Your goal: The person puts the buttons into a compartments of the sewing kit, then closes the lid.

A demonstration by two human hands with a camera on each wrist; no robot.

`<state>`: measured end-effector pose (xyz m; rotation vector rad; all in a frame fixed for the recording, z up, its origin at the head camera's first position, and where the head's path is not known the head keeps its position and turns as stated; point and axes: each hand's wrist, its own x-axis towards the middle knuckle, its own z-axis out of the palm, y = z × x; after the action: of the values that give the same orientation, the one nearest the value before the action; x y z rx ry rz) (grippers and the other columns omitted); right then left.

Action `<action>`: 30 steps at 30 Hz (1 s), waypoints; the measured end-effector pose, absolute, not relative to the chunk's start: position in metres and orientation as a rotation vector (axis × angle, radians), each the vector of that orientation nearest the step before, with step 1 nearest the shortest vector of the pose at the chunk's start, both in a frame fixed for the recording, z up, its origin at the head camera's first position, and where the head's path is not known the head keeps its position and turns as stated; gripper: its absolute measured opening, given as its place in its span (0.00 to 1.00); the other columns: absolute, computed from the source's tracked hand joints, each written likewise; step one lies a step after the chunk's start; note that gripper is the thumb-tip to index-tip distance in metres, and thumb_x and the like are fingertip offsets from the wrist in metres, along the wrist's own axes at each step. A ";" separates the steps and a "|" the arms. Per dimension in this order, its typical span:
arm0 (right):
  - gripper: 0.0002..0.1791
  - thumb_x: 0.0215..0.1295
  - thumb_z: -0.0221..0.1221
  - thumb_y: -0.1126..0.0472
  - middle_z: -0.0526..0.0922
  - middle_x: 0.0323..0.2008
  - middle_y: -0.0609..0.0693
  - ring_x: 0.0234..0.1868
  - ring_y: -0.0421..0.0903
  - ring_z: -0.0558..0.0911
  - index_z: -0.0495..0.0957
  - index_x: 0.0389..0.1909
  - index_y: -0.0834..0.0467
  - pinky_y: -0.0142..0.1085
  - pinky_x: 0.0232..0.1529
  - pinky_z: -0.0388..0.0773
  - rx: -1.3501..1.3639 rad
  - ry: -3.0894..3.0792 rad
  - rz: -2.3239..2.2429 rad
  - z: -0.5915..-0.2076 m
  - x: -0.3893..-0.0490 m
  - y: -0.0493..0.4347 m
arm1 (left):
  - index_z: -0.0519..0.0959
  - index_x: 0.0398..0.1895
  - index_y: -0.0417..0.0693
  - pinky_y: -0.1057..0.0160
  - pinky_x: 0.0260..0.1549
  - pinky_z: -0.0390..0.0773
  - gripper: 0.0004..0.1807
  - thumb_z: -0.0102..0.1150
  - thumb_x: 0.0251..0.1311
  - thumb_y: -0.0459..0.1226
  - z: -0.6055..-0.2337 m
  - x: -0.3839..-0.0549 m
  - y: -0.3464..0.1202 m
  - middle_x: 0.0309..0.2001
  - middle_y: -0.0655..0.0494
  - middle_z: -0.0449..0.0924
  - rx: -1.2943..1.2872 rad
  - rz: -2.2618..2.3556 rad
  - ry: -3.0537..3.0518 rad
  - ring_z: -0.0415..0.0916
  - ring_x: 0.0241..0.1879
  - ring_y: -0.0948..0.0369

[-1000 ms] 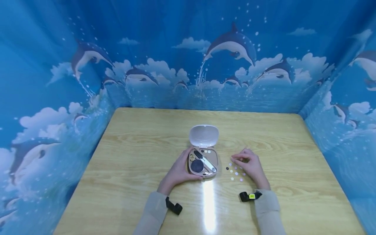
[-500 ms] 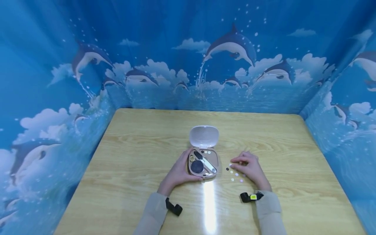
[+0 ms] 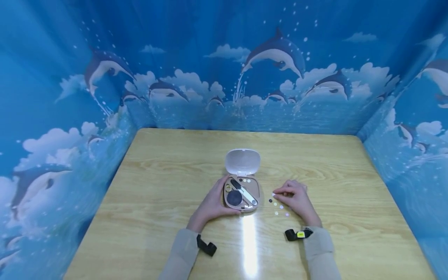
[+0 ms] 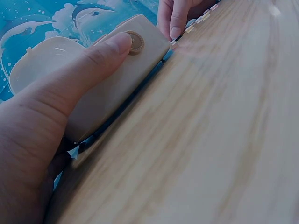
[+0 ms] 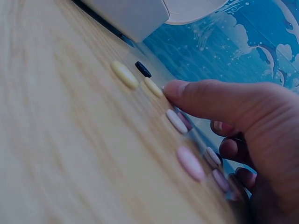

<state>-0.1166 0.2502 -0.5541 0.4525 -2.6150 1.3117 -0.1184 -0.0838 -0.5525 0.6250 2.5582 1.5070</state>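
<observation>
A small beige sewing box stands with its white lid up. My left hand grips it from the left, the thumb beside its round front clasp in the left wrist view. Inside are a long black-and-white tool, a dark round disc, a gold ring and a few buttons. Right of the box, my right hand pinches a small white button between thumb and index finger, low over the table. The thumb mostly hides this button in the right wrist view.
Several loose buttons lie by the right hand: a black button, a yellow button, a pink button and others partly under the fingers. The wooden table is bordered by a blue dolphin curtain.
My right hand has moved slightly left and its fingertips have come down onto the white button, which has shifted a little. My left hand stays on the sewing box.
</observation>
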 end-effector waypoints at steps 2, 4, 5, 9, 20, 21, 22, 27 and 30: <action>0.10 0.47 0.75 0.65 0.77 0.26 0.38 0.35 0.38 0.69 0.89 0.29 0.49 0.38 0.46 0.52 0.462 -2.612 1.314 -0.554 -0.117 0.250 | 0.46 0.79 0.72 0.45 0.69 0.61 0.74 0.84 0.24 0.58 -0.553 -0.119 -0.084 0.74 0.61 0.57 0.626 1.511 2.559 0.58 0.72 0.56; 0.10 0.46 0.75 0.66 0.77 0.26 0.38 0.34 0.38 0.69 0.89 0.28 0.49 0.38 0.46 0.52 0.480 -2.602 1.303 -0.555 -0.117 0.250 | 0.46 0.79 0.71 0.45 0.69 0.60 0.74 0.84 0.25 0.58 -0.553 -0.119 -0.084 0.74 0.60 0.57 0.628 1.510 2.559 0.58 0.72 0.56; 0.09 0.46 0.75 0.66 0.77 0.26 0.39 0.34 0.38 0.69 0.88 0.28 0.50 0.38 0.45 0.52 0.488 -2.596 1.294 -0.555 -0.117 0.250 | 0.46 0.79 0.71 0.45 0.69 0.60 0.74 0.84 0.25 0.58 -0.553 -0.119 -0.084 0.74 0.60 0.57 0.626 1.511 2.557 0.58 0.72 0.55; 0.09 0.46 0.75 0.66 0.77 0.25 0.39 0.33 0.39 0.70 0.88 0.28 0.50 0.38 0.45 0.52 0.497 -2.586 1.272 -0.555 -0.118 0.249 | 0.47 0.79 0.71 0.45 0.69 0.61 0.74 0.84 0.24 0.58 -0.552 -0.119 -0.084 0.74 0.60 0.58 0.623 1.509 2.562 0.58 0.71 0.55; 0.09 0.48 0.75 0.65 0.75 0.24 0.36 0.33 0.37 0.69 0.88 0.28 0.48 0.38 0.45 0.54 0.432 -2.607 1.299 -0.554 -0.116 0.248 | 0.47 0.79 0.72 0.46 0.69 0.61 0.73 0.84 0.24 0.59 -0.553 -0.119 -0.085 0.75 0.60 0.57 0.624 1.477 2.579 0.58 0.72 0.56; 0.09 0.48 0.75 0.64 0.75 0.24 0.36 0.33 0.37 0.69 0.88 0.29 0.48 0.37 0.45 0.54 0.429 -2.606 1.304 -0.554 -0.116 0.248 | 0.47 0.79 0.72 0.45 0.69 0.60 0.74 0.84 0.24 0.59 -0.553 -0.119 -0.085 0.75 0.60 0.57 0.625 1.479 2.577 0.58 0.72 0.56; 0.09 0.48 0.75 0.64 0.75 0.24 0.37 0.32 0.38 0.69 0.88 0.28 0.48 0.37 0.45 0.54 0.427 -2.604 1.307 -0.554 -0.116 0.248 | 0.47 0.79 0.71 0.45 0.69 0.60 0.73 0.84 0.24 0.59 -0.552 -0.119 -0.084 0.75 0.60 0.57 0.627 1.481 2.575 0.57 0.72 0.55; 0.08 0.48 0.75 0.63 0.75 0.24 0.38 0.32 0.38 0.69 0.88 0.29 0.48 0.40 0.45 0.54 0.403 -2.606 1.330 -0.553 -0.116 0.249 | 0.48 0.79 0.70 0.44 0.69 0.61 0.73 0.84 0.25 0.59 -0.551 -0.119 -0.084 0.75 0.59 0.57 0.629 1.490 2.565 0.58 0.72 0.54; 0.07 0.49 0.75 0.62 0.75 0.24 0.39 0.32 0.39 0.69 0.88 0.29 0.48 0.40 0.45 0.55 0.383 -2.609 1.355 -0.551 -0.116 0.249 | 0.48 0.79 0.69 0.44 0.69 0.61 0.73 0.83 0.25 0.60 -0.551 -0.119 -0.084 0.74 0.59 0.57 0.631 1.494 2.566 0.58 0.72 0.54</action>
<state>-0.1163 0.2488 -0.5513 0.3828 -2.6091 1.3551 -0.1194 -0.0837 -0.5514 0.6311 2.5661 1.4941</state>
